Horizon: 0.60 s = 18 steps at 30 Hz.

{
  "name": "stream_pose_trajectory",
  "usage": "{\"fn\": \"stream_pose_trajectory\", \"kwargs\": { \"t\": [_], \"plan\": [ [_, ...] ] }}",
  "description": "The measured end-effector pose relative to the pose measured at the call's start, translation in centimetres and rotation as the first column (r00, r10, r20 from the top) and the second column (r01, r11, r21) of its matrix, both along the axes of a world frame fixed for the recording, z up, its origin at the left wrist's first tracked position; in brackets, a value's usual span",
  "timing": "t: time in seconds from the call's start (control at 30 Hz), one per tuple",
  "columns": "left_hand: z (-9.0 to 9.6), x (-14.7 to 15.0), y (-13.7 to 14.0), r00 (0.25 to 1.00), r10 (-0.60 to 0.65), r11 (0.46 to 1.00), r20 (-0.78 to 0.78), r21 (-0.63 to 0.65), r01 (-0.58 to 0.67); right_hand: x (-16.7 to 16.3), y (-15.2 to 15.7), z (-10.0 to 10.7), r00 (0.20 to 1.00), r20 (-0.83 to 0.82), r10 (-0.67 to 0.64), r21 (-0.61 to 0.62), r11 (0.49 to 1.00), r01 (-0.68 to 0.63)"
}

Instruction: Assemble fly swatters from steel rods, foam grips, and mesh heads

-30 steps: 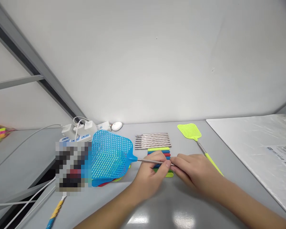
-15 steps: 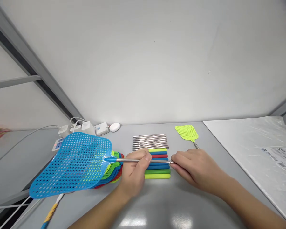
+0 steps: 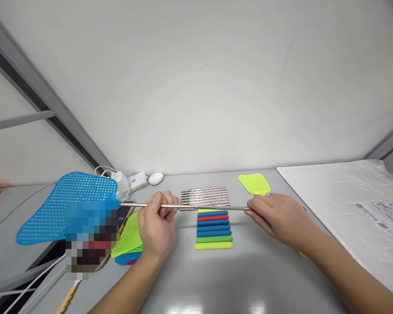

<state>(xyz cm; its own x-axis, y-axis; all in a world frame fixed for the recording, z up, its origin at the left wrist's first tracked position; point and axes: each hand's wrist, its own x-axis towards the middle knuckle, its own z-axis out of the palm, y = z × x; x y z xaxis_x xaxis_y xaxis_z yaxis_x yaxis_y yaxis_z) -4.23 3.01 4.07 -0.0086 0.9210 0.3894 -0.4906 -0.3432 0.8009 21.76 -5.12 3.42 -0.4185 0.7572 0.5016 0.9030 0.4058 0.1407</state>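
A blue fly swatter is held level above the table, its mesh head off to the left. My left hand is closed around its silver telescopic rod. At the rod's right end, the fingers of my right hand pinch the ribbed tip. Beneath the rod lies a row of coloured handle sleeves, with several loose metal rods behind them. Left of my left hand is a stack of mesh swatter heads, partly hidden. A yellow-green swatter lies behind my right hand, its rod hidden.
White chargers with cables and a white oval object stand along the wall. A dark, gold-edged device is partly blurred out. White wrapped sheeting covers the right side; a metal frame rises at left.
My hands have moved apart, and the rod between them shows longer. My left hand and the blue swatter head have shifted left, uncovering more of the sleeves. My right hand has moved slightly right.
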Motion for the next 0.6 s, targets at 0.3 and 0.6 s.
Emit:
{"fn": "stream_pose_trajectory", "kwargs": {
  "t": [0.3, 0.6],
  "plan": [
    [-3.0, 1.8, -4.0, 0.791, -0.310, 0.937, -0.527, -0.026, 0.349, -3.1, -1.1, 0.0, 0.991, 0.035, 0.126, 0.014, 0.992, -0.127],
    [-2.4, 1.0, -3.4, 0.781, -0.200, 0.958, -0.592, 0.048, 0.282, -3.5, -0.6, -0.6, 0.993, -0.004, 0.119, -0.003, 0.993, -0.119]
  ]
}}
